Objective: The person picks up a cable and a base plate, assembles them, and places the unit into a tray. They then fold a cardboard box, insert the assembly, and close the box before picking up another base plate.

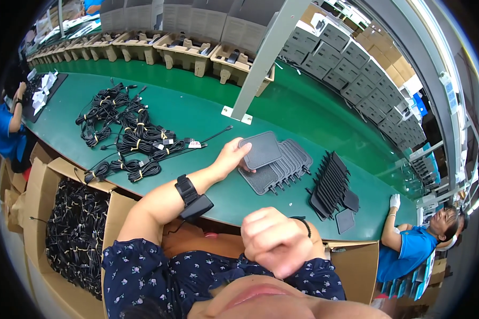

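Note:
A dark grey flat panel (263, 150) with rounded corners is pinched in my left hand (233, 156), thumb on top. It is tilted above a row of overlapping dark grey panels (290, 159) with small tabs along one edge; the nearest has a mesh-like face. My right hand (275, 240) is raised close to my chest, away from the panels, with its fingers curled in. What it holds, if anything, is hidden. To the right on the table, more black panels (330, 183) lean in a fanned row, with a loose one (345, 221) lying at its near end.
Bundled black cables (138, 133) lie on the green table (197, 103) at left. A cardboard box (40, 212) of cables stands below. A metal post (266, 61) rises from the table. Cardboard trays (183, 50) line the back. People in blue work at far left and right (410, 250).

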A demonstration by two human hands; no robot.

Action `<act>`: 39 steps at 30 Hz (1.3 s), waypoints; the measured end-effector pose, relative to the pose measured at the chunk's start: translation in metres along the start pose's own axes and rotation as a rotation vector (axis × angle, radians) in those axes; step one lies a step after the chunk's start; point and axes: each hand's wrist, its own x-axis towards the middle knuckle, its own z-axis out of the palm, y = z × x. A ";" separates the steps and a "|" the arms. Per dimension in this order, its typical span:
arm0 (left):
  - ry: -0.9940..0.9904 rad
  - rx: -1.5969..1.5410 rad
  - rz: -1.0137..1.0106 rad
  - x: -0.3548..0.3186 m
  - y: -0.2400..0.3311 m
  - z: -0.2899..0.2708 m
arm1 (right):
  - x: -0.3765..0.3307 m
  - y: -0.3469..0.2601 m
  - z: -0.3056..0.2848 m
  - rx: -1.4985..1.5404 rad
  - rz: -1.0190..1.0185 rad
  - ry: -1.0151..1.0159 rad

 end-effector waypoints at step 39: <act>0.053 -0.016 -0.046 0.001 -0.004 0.004 | -0.011 0.040 0.003 -0.291 0.179 0.118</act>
